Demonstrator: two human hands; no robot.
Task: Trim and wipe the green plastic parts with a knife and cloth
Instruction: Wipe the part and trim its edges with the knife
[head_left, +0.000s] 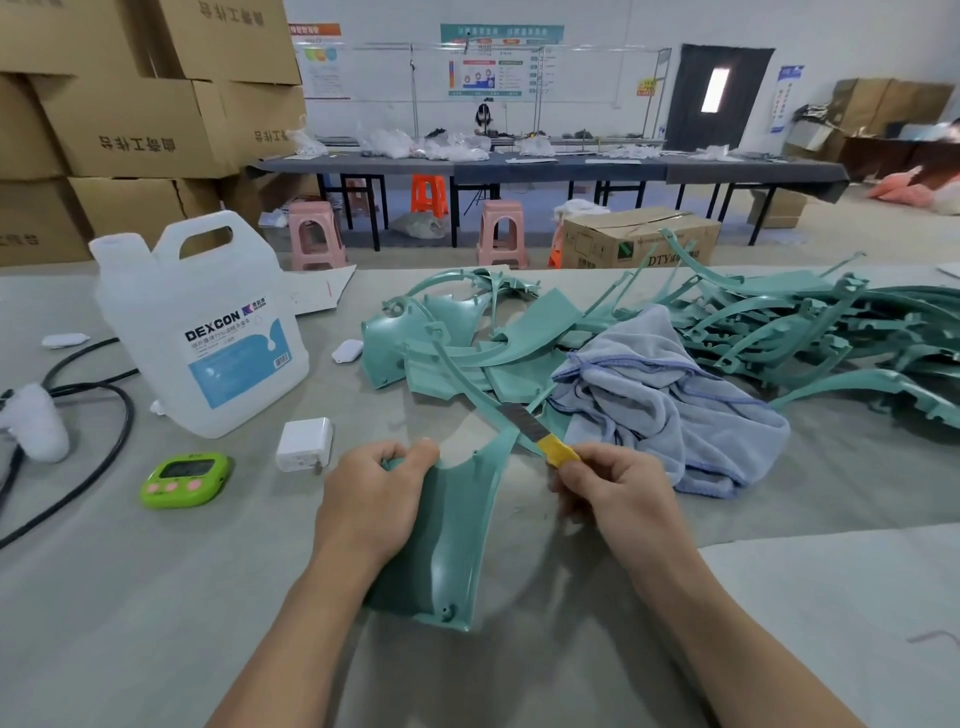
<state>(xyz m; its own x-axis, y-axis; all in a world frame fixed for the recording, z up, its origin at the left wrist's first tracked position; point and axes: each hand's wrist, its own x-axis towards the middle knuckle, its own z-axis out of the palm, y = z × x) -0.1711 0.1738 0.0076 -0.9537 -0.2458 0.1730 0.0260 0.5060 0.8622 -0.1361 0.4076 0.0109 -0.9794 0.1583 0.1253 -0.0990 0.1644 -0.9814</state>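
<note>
On the grey table (156, 597), the left hand (371, 501) gripped the top edge of a green plastic part (447, 540), fingers curled over it. Beside it, the right hand (615, 491) pinched a knife (540, 431) by its yellow-taped handle, the blade lying against the part's long curved arm. A blue cloth (670, 400) lay crumpled just beyond, over the pile of green parts (779, 332).

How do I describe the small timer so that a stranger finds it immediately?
Find the big white DEXCON jug on the left. In front of it, beside the white charger, lies the timer. Only it is lime green with pink buttons.
</note>
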